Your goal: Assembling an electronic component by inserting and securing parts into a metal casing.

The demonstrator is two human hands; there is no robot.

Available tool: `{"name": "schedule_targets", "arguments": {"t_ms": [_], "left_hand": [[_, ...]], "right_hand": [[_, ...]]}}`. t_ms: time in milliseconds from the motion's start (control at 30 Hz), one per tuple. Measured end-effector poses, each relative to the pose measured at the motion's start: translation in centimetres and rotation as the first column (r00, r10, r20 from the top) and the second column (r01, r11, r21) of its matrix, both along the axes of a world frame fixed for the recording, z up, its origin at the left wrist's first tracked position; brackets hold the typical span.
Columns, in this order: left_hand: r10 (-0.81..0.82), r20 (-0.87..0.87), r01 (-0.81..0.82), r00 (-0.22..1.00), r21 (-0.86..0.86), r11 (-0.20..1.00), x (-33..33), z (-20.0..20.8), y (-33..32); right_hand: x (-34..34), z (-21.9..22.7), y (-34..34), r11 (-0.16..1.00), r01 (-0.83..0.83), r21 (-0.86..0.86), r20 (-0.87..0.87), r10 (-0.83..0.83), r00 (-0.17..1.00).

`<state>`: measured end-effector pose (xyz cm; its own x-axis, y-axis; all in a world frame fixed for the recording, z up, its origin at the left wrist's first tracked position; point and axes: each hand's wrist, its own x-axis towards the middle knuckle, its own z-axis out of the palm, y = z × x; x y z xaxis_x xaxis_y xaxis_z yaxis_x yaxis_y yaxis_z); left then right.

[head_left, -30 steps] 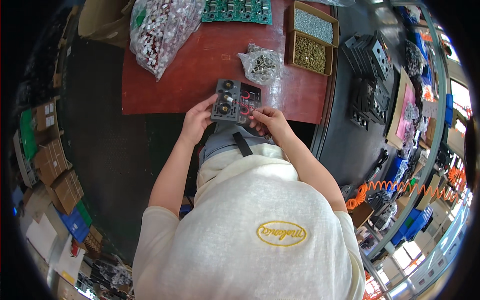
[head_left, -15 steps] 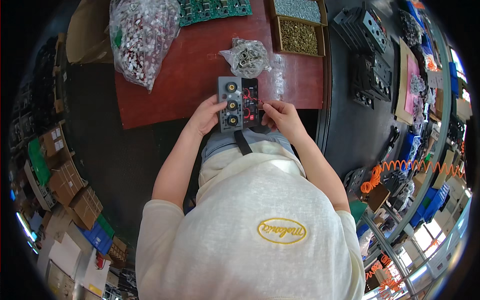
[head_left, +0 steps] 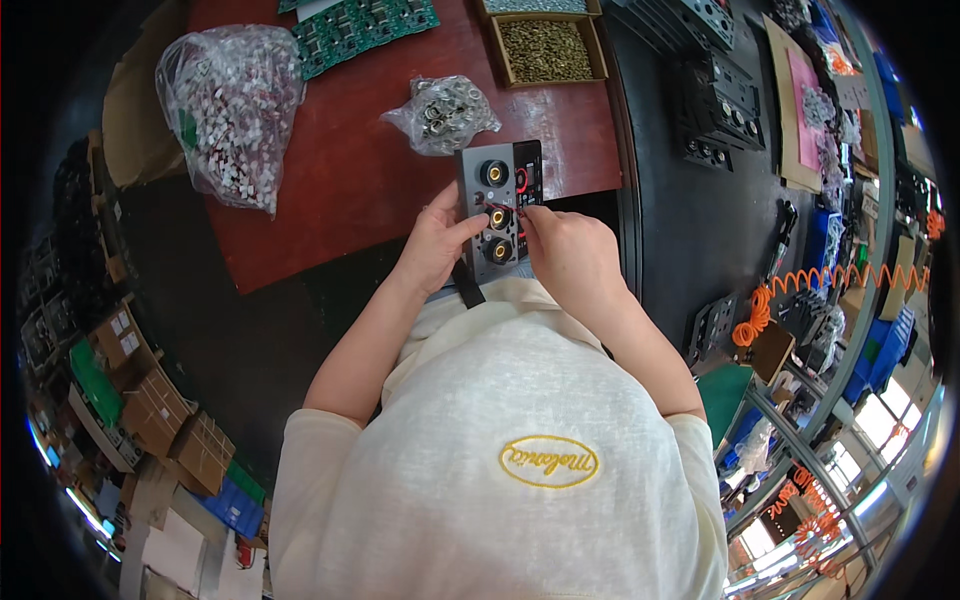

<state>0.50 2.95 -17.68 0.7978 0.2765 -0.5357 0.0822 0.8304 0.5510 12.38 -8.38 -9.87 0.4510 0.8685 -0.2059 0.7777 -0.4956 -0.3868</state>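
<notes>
A grey metal panel (head_left: 490, 195) with three round black sockets with brass centres is held upright in front of my body, and a black face with red markings runs along its right side. My left hand (head_left: 436, 242) grips the panel's left edge, with the thumb across the front near the middle socket. Thin red wire (head_left: 507, 208) crosses the front at about the height of that socket. The fingertips of my right hand (head_left: 580, 255) are pinched on the wire at the panel's right side. Part of the wire is hidden by those fingers.
On the red work surface (head_left: 370, 160) lie a bag of small white connectors (head_left: 235, 120), a bag of metal rings (head_left: 447, 112) and green circuit boards (head_left: 365, 32). A box of brass parts (head_left: 546, 50) stands beyond. Black housings (head_left: 722, 110) and an orange coiled hose (head_left: 757, 318) are at right.
The panel has shifted right in the view and turned slightly, with both hands following. My right hand has come closer to the panel front. The table has shifted left in the view.
</notes>
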Motion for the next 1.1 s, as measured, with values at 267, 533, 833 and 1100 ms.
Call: {"name": "schedule_targets", "arguments": {"t_ms": [267, 533, 833, 1100], "left_hand": [[-0.104, -0.047, 0.094, 0.993, -0.179, 0.979, 2.4, 1.3, -1.8], [-0.122, 0.076, 0.139, 0.990, -0.288, 0.947, 2.5, 1.5, -1.5], [-0.234, 0.110, 0.256, 0.966, -0.278, 0.926, 3.3, 2.5, -1.7], [-0.316, 0.125, 0.336, 0.941, -0.212, 0.918, 3.8, 2.9, -1.9]], "right_hand": [[0.5, 0.9, 2.1, 0.979, -0.053, -0.194, -0.009, 0.052, 0.999], [4.1, 4.5, -3.7, 0.985, 0.130, 0.113, -0.512, -0.054, 0.857], [3.7, -0.1, -7.3, 0.830, 0.498, 0.251, -0.493, -0.333, 0.804], [5.7, -1.0, -6.8, 0.836, 0.421, 0.352, -0.483, -0.223, 0.846]]}}
